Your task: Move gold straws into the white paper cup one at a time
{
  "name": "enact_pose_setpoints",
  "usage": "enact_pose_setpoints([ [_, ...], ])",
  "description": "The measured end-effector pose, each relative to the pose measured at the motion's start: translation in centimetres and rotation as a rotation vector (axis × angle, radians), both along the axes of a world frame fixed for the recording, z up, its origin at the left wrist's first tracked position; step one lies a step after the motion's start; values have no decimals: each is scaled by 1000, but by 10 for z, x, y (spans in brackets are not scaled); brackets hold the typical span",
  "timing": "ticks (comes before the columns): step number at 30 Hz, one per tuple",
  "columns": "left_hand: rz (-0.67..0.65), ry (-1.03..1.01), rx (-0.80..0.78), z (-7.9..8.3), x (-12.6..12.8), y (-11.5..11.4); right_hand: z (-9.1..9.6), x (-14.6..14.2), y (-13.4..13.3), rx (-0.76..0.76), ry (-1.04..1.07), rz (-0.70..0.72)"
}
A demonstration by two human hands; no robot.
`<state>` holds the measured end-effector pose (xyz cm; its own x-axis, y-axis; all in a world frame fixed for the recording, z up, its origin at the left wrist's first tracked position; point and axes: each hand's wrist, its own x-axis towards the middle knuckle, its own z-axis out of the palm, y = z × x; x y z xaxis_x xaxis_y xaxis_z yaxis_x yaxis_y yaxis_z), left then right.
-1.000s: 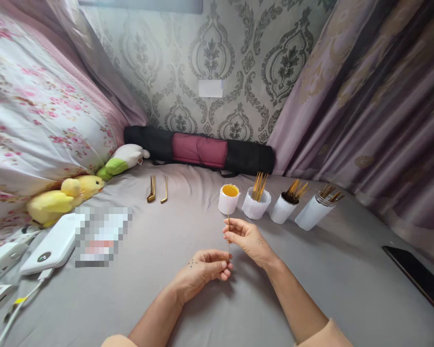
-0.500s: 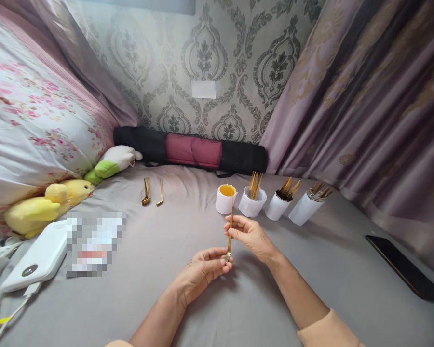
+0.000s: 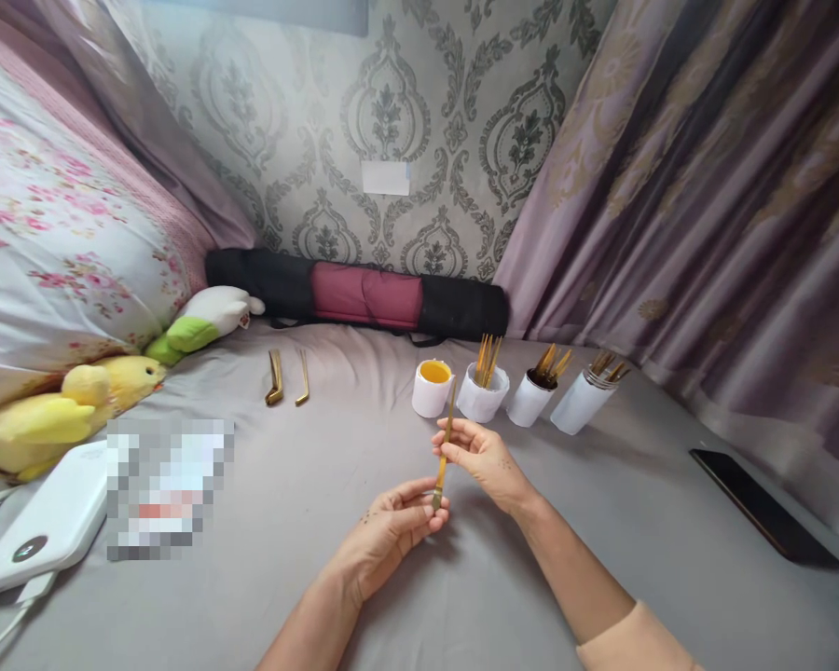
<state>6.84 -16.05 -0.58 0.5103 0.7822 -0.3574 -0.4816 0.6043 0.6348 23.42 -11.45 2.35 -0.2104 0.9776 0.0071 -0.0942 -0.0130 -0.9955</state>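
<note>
A slim gold tool [image 3: 448, 419], tapering upward to a thin tip and wider at its lower end, stands nearly upright between my hands; its exact kind is not clear. My left hand [image 3: 398, 522] pinches the lower end between thumb and fingers. Higher up, my right hand [image 3: 481, 457] pinches the shaft. Just beyond the tip stands a white-wrapped cup [image 3: 432, 399] with a yellow inside. To its right is another white cup [image 3: 482, 403] with several thin gold sticks pointing up. Two further white-wrapped holders, one upright [image 3: 529, 405] and one leaning [image 3: 579, 407], carry more gold sticks.
Gold pieces with bent lower ends [image 3: 274, 377] and a thinner one [image 3: 303, 377] lie at left on the grey sheet [image 3: 308, 522]. A power bank [image 3: 48, 517], plush toys [image 3: 48, 424] and a pixelated item [image 3: 174, 485] are far left. A phone [image 3: 762, 508] lies right; a long bag [image 3: 364, 294] lies behind.
The gold tool has turned slightly and its tip leans a little further right. The surroundings have shifted slightly left in view. Both hands keep their hold.
</note>
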Motion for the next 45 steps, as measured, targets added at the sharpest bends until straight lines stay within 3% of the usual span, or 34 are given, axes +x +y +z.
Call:
enact_pose_setpoints([
  [29, -28, 42, 63, -7, 2, 0, 11, 5, 7, 67, -25, -178],
  [37, -58, 117, 58, -7, 5, 0, 8, 17, 13, 103, -31, -328],
  [45, -80, 145, 92, -2, 5, -3, 19, 28, 8, 122, -57, -385],
])
